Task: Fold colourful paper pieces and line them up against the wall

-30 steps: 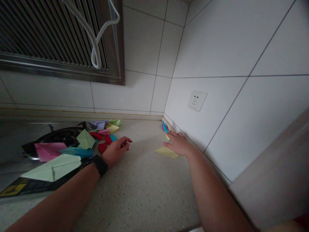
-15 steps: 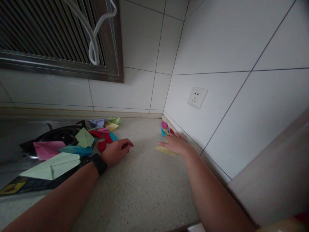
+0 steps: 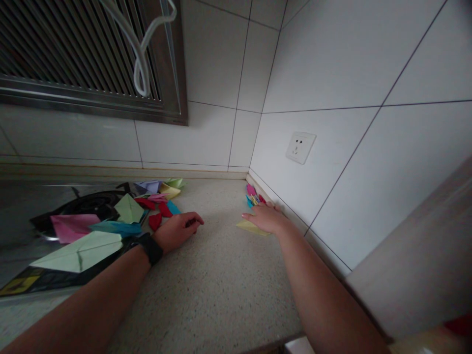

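My left hand (image 3: 180, 229), with a black band on its wrist, rests on the speckled counter (image 3: 210, 275). Its fingers are loosely curled, and nothing shows in them. Close by lie red folded papers (image 3: 155, 221) and a blue piece (image 3: 173, 208). Over by the right wall, my right hand (image 3: 266, 218) lies flat, fingers stretched and thumb apart. Partly beneath it is a yellow folded paper (image 3: 252, 227). Its fingertips reach a small group of coloured paper pieces, among them a pink one (image 3: 250, 189) and a blue one (image 3: 249, 200); the hand partly covers them.
At the left, a gas stove (image 3: 94, 203) bears several folded papers, including a pale green paper plane (image 3: 79, 251) and a pink one (image 3: 73, 227). A range hood (image 3: 177, 110) with a white hose (image 3: 142, 59) hangs above. A socket (image 3: 301, 147) is on the right tiled wall.
The view has shifted very slightly. My right hand has barely moved over the papers, and my left hand stays where it was.
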The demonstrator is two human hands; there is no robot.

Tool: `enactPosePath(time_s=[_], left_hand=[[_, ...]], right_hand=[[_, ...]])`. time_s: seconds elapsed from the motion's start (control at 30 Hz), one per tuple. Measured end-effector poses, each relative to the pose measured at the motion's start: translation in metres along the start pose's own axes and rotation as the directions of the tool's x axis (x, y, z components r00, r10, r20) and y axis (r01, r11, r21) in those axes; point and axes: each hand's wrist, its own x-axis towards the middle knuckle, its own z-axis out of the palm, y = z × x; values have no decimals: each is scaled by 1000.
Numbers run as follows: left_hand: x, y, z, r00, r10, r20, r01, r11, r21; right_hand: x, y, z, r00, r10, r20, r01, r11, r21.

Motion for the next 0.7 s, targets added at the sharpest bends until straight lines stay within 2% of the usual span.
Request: enactPosePath(time_s=[0.33, 0.7], left_hand=[[0, 1, 0, 1000, 5, 25, -6, 999, 44], [0, 0, -1, 997, -17, 69, 12, 997, 82]], right_hand=[[-1, -2, -2, 1000, 11, 12, -11, 1000, -13], [-3, -7, -6, 996, 42, 85, -36, 997, -72]])
